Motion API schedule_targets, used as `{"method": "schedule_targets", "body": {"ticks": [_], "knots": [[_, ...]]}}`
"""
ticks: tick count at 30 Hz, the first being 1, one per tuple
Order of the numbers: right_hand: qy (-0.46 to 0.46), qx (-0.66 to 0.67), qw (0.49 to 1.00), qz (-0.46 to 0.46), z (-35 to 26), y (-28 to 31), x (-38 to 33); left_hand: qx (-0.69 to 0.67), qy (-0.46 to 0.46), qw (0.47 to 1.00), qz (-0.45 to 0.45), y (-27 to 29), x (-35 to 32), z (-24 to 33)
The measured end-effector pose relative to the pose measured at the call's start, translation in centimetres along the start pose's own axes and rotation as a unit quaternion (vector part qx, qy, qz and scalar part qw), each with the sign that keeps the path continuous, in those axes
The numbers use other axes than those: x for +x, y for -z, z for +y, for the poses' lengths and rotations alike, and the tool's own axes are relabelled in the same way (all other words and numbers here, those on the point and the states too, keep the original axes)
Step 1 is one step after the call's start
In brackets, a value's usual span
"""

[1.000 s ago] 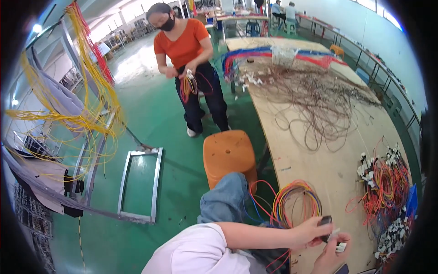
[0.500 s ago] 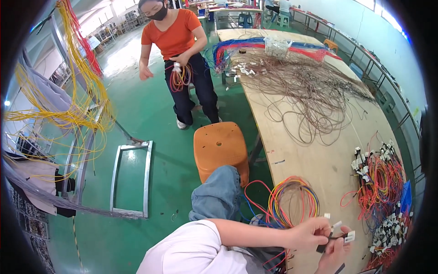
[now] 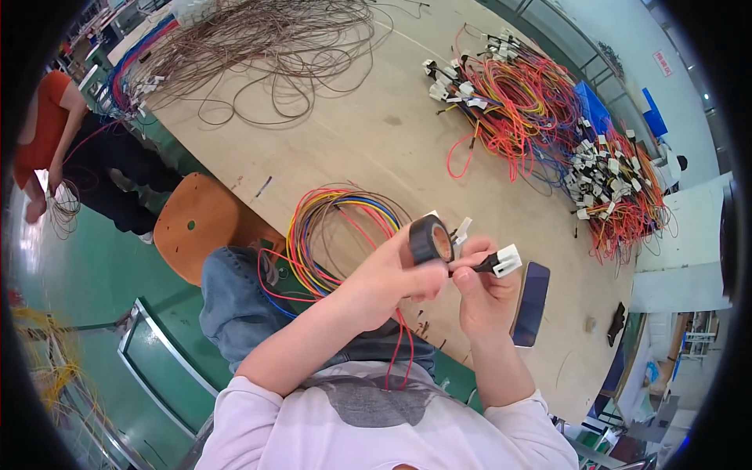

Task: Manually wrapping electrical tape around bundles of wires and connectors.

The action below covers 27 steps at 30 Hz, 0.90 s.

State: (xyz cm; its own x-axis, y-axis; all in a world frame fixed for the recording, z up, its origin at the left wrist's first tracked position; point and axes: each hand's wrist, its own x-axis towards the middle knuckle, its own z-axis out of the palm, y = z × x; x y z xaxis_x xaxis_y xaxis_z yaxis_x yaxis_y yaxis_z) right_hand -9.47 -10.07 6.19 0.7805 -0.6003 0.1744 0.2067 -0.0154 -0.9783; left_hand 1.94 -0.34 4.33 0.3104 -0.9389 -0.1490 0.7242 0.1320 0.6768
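Note:
My left hand (image 3: 385, 276) is closed around a roll of black tape (image 3: 424, 241), held above the table. Close beside it, my right hand (image 3: 487, 304) pinches a wire end wrapped in black, just behind a white plug connector (image 3: 507, 261). A second white connector (image 3: 463, 230) sticks up beyond the tape roll. Under my left forearm lies a loose coil of red, yellow, blue and brown wires (image 3: 294, 236) at the table's near edge. Red wires hang from below my hands toward my lap. The exact contact between tape and wire is hidden by my fingers.
A phone (image 3: 533, 304) lies right of my right hand. Finished-looking wire bundles with white connectors (image 3: 521, 98) and a blue bin (image 3: 593, 110) are at the far right. Brown wires (image 3: 266, 55) spread at the far left. An orange stool (image 3: 192, 227) and a co-worker (image 3: 51, 125) are left.
The view has swung to the right, so the co-worker and stool now appear farther left. Both hands stay together at the connector, and the tape roll now shows plainly in my left hand.

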Motion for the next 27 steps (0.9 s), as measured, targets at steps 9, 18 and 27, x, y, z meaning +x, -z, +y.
{"method": "schedule_targets", "body": {"ticks": [9,18,27], "knots": [[-0.048,0.067,0.992,0.099,-1.2,1.9,-0.8,0.065,-0.170,0.977,-0.109,0.6,-0.7,-2.0],[0.046,-0.107,0.993,0.033,-1.8,0.2,-1.3,0.365,-0.201,0.902,0.115,-1.1,-0.2,-1.8],[-0.040,0.109,0.989,0.096,-1.5,1.4,0.0,-0.191,-0.031,0.981,0.010,-0.3,-0.9,-0.8]]}}
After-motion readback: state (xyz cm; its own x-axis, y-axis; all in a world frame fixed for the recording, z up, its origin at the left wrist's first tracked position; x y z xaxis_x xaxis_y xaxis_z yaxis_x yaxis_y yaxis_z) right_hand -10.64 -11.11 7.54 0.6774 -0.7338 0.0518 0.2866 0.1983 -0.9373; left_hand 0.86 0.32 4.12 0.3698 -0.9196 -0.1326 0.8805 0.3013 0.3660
